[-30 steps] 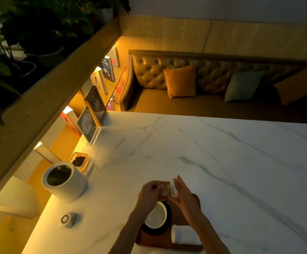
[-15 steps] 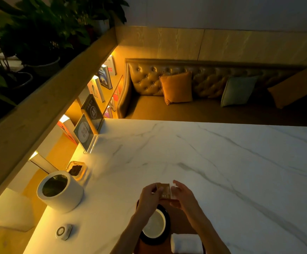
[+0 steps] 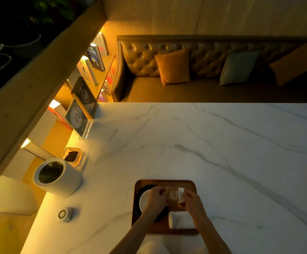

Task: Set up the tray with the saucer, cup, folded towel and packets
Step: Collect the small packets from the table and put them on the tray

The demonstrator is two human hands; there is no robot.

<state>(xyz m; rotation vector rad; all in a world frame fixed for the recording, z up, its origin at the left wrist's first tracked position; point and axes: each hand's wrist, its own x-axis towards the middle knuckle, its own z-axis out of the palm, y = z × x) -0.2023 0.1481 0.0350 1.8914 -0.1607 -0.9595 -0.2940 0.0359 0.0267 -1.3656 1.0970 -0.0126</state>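
A brown wooden tray (image 3: 167, 182) lies on the marble table near its front edge. On its left half stands a white cup (image 3: 143, 199) on a black saucer (image 3: 143, 189). A rolled white towel (image 3: 181, 219) lies at the tray's near right corner. Over the tray's middle, both hands hold a small stack of brown and white packets (image 3: 175, 196). My left hand (image 3: 155, 197) pinches its left edge, partly covering the cup. My right hand (image 3: 192, 202) grips its right edge.
A white cylindrical bin (image 3: 56, 177) stands at the table's left edge, with a small glass dish (image 3: 72, 155) behind it and a round call button (image 3: 64, 214) in front. Acrylic sign stands (image 3: 79, 117) occupy the far left corner. A cushioned bench runs behind the table.
The view has tilted so the whole tray shows. Both hands with the packets have come down lower over the tray's middle, closer to the cup and towel.
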